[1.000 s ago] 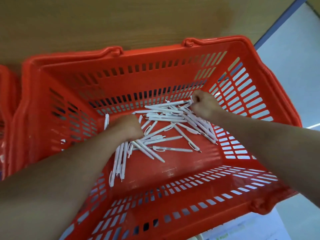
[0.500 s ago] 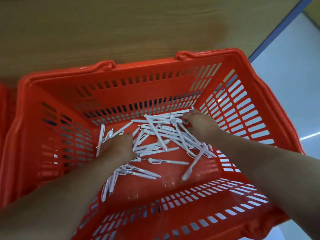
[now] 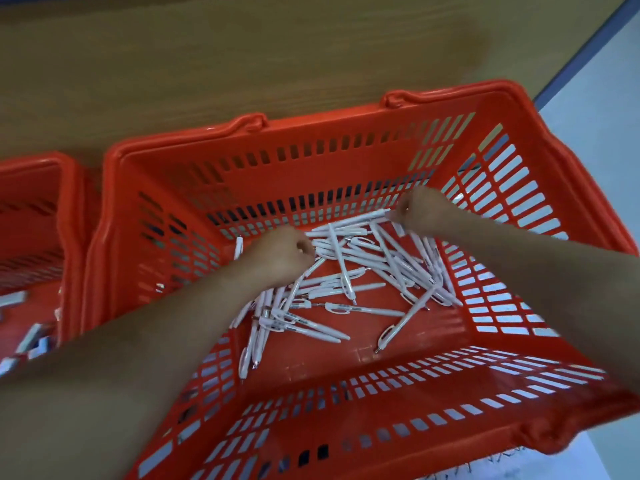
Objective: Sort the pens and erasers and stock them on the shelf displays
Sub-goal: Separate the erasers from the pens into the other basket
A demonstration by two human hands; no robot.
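Hands both reach into the basket point(image 3: 346, 171); left hand point(image 3: 280, 258) curls round a bunch of pens point(image 3: 360, 258); right hand point(image 3: 422, 213) is curled at their far end, grip unclear, now nearer the far wall; a second basket point(image 3: 69, 202) has come into view at left.

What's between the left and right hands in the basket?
Crisscrossed white pens on the orange basket's floor fill the gap between left hand and right hand; head view.

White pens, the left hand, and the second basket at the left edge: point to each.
white pens point(image 3: 360, 252): head view, middle of the pile.
left hand point(image 3: 277, 254): head view, back of the hand.
second orange basket point(image 3: 34, 166): head view, far rim.
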